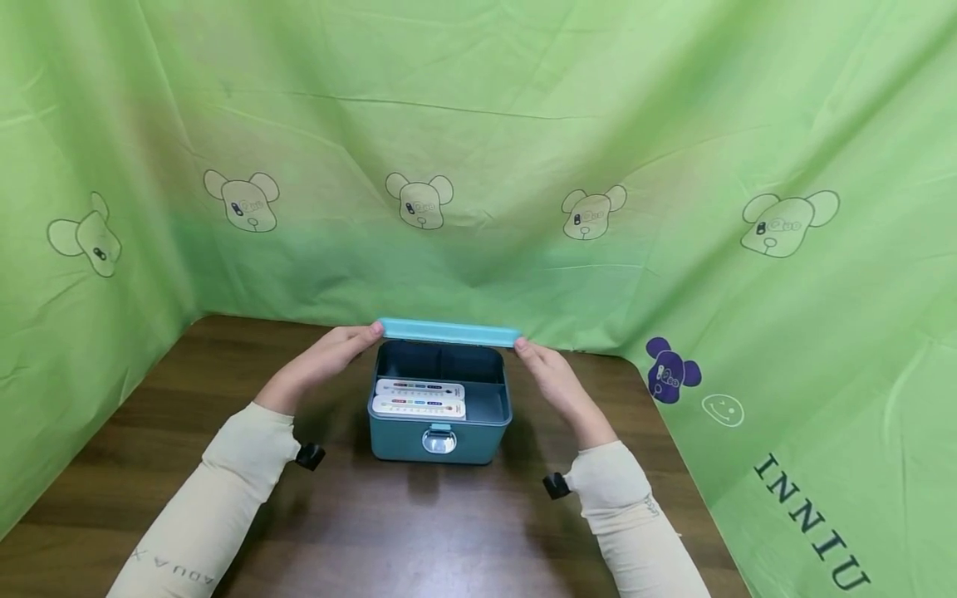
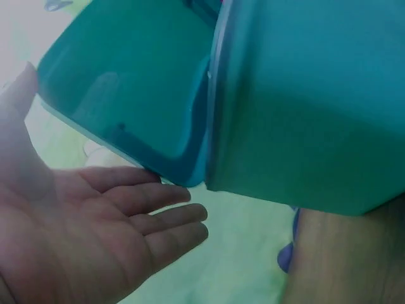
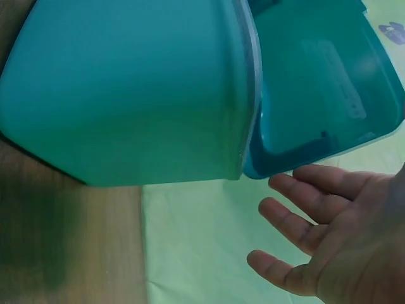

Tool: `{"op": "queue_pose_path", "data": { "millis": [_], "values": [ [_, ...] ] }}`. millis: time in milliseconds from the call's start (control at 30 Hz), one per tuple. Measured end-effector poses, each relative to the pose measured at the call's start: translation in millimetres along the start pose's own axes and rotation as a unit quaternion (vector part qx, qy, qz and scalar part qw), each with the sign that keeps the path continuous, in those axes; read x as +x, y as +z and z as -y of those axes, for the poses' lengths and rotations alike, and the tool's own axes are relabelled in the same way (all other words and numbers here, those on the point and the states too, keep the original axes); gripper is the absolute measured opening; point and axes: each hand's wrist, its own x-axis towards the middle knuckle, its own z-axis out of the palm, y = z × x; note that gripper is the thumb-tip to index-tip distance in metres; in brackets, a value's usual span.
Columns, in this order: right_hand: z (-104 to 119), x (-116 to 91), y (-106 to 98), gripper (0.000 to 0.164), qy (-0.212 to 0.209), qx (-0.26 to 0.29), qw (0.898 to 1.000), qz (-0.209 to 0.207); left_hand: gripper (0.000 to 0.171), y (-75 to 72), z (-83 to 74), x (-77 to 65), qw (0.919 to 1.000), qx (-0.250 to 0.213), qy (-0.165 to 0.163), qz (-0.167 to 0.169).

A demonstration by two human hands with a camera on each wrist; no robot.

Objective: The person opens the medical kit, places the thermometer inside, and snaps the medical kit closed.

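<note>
A teal storage box stands on the table, its light-blue hinged lid raised at the back. My left hand touches the lid's left end, thumb at the free edge and straight fingers along the side in the left wrist view. At the opposite end my right hand touches the lid, its fingers spread loosely beside the rim. Two white flat strips with coloured bands and a printed scale lie in the front left of the box. A silvery latch is on the front wall.
The box's inside has dividers, with compartments behind and to the right of the strips. The brown wooden table ends at a green cloth backdrop printed with bear heads. Dark straps sit at both sleeves.
</note>
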Motion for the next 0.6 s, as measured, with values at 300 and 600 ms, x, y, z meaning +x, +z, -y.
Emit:
{"op": "queue_pose_path", "data": {
  "millis": [300, 600],
  "values": [
    [13, -9, 0, 0.063, -0.004, -0.023, 0.999, -0.028, 0.08, 7.8, -22.1, -15.9, 0.9969, 0.009, -0.043, -0.066],
    [26, -20, 12, 0.061, 0.017, -0.015, 0.997, -0.078, 0.071, 28.8, -25.9, -30.7, 0.9839, 0.008, -0.036, -0.175]
  ]
}}
